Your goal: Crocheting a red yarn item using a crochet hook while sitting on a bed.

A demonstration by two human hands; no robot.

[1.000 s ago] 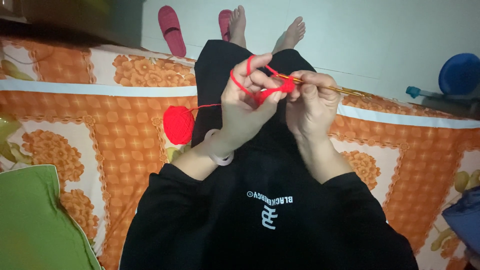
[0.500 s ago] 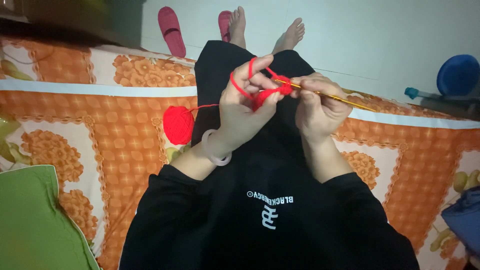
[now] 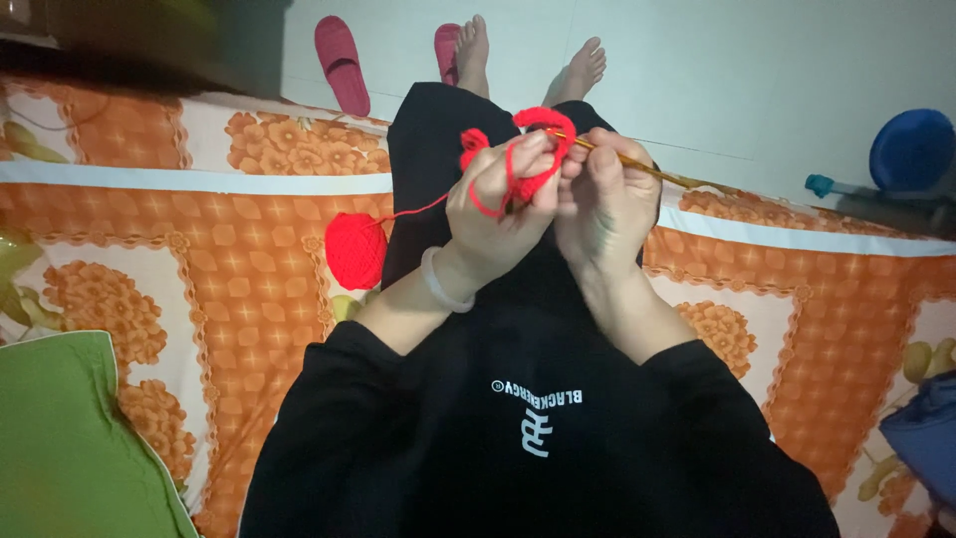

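My left hand (image 3: pixel 498 204) is raised over my lap, pinching a small red crochet piece (image 3: pixel 543 134), with red yarn looped around its fingers. My right hand (image 3: pixel 607 194) is closed around a thin golden crochet hook (image 3: pixel 657 171), whose tip sits in the red piece while the handle points right. A strand of yarn runs down left to a red yarn ball (image 3: pixel 356 249) lying on the orange flowered bedsheet (image 3: pixel 239 269) beside my left leg. A pale bangle (image 3: pixel 443 289) circles my left wrist.
I sit on the bed edge in black clothes, bare feet (image 3: pixel 528 55) on the pale floor. Two pink slippers (image 3: pixel 342 50) lie near them. A green pillow (image 3: pixel 70 438) is at lower left, a blue round object (image 3: pixel 911 149) at right, and blue cloth (image 3: pixel 926 438) at lower right.
Both hands have shifted slightly and come closer together. The red piece now sits higher above my left fingers, and the hook's tip is buried in it.
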